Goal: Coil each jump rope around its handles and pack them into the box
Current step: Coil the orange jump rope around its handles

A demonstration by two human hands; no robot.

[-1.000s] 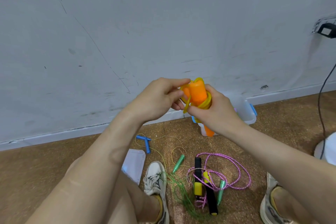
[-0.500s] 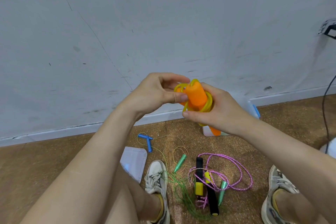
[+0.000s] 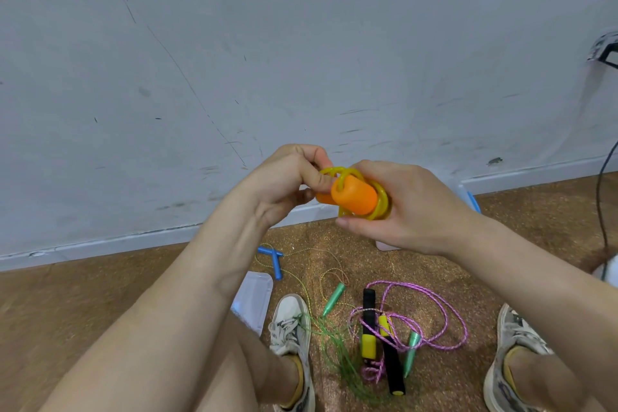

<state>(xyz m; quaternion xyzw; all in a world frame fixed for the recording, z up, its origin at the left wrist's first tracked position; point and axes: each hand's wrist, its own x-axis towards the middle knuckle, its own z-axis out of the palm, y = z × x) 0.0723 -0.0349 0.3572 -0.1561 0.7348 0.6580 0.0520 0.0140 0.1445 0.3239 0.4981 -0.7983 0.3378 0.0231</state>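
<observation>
In the head view, the right hand (image 3: 411,207) holds the pair of orange handles (image 3: 354,199) up in front of the wall (image 3: 234,43), fingers and thumb curled round the end nearer the box, with the yellow rope (image 3: 381,211) wound in loops around them just beside that grip. The left hand (image 3: 284,184) meets the free end of the handles, its thumb and curled forefinger pinching a loop of the yellow rope there. The clear box (image 3: 465,194) stands on the brown floor (image 3: 100,311) against the wall, mostly hidden behind the right hand. Its clear lid (image 3: 254,298) lies apart on the floor, beside the left knee. Still loose on the floor between the two shoes (image 3: 291,321) are a pink rope (image 3: 444,311) tangled with black-and-yellow handles (image 3: 369,321), a thin green rope (image 3: 337,344) with green handles (image 3: 334,298), and, nearer the wall, a pair of blue handles (image 3: 272,261) with a thin cord.
</observation>
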